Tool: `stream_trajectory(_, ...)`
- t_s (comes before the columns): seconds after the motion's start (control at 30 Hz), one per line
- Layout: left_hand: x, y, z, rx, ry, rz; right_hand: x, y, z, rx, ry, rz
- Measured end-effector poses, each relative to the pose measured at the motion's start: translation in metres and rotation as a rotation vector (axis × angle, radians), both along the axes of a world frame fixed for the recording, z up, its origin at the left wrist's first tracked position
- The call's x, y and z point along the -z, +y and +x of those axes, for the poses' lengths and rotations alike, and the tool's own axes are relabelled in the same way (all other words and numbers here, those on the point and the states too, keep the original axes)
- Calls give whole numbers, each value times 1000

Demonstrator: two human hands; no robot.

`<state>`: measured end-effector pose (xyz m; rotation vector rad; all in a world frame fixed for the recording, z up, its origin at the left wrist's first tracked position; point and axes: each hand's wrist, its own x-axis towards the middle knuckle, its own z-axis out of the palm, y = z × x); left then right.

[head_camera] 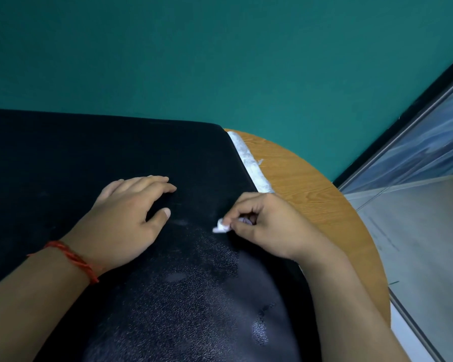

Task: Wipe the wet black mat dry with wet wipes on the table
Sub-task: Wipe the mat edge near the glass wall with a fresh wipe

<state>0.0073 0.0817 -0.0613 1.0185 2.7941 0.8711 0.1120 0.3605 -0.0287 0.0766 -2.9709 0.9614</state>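
The black mat (94,158) covers most of the round wooden table (314,194). Its near part glistens with wet patches and droplets. My left hand (126,218) lies flat on the mat with fingers spread, a red thread around the wrist. My right hand (262,226) is curled near the mat's right edge and pinches a small crumpled white wipe (221,227), which touches the mat surface.
A long white strip of wipe or foil-like material (249,163) lies along the mat's right edge on the wooden table. A teal wall stands behind. A glass partition with a dark frame (413,142) runs along the right.
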Motion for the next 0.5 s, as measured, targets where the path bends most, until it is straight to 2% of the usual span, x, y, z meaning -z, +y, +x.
stream_trajectory(0.1, 1, 0, -1, 3, 6, 2, 12, 11, -14, 173, 241, 163)
stream_trajectory(0.2, 1, -1, -1, 5, 3, -1, 13, 21, -20, 296, 310, 225)
stream_trajectory(0.5, -1, -1, -1, 6, -24, -7, -20, 17, 30, 130, -5, 284)
